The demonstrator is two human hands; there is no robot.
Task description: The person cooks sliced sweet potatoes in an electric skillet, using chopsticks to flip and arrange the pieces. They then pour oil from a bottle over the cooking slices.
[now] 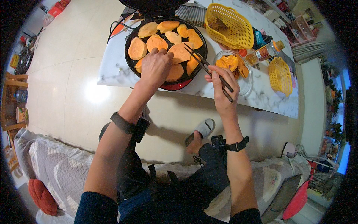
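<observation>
A round black electric griddle (pixel 164 35) stands on the table with its lid raised at the back. Several orange slices, which look like sweet potato (pixel 137 48), lie spread over it. My left hand (pixel 156 66) is over the near middle of the griddle, fingers curled down against the slices; its fingertips are hidden, so what it pinches cannot be made out. With my right hand (pixel 222 84) I grip a pair of dark chopsticks (pixel 203 64). Their tips reach over a large slice (pixel 181 52) right of my left hand. A clear bowl (pixel 246 87) of deeper orange pieces (pixel 229 61) sits beside my right hand.
A yellow basket (pixel 238 28) stands behind the bowl, and a smaller yellow basket (pixel 280 76) lies at the right. Between them is a bottle (pixel 265 52) with an orange cap. The marble-patterned table (pixel 115 71) ends just before the griddle. A quilted sofa (pixel 56 153) is behind me.
</observation>
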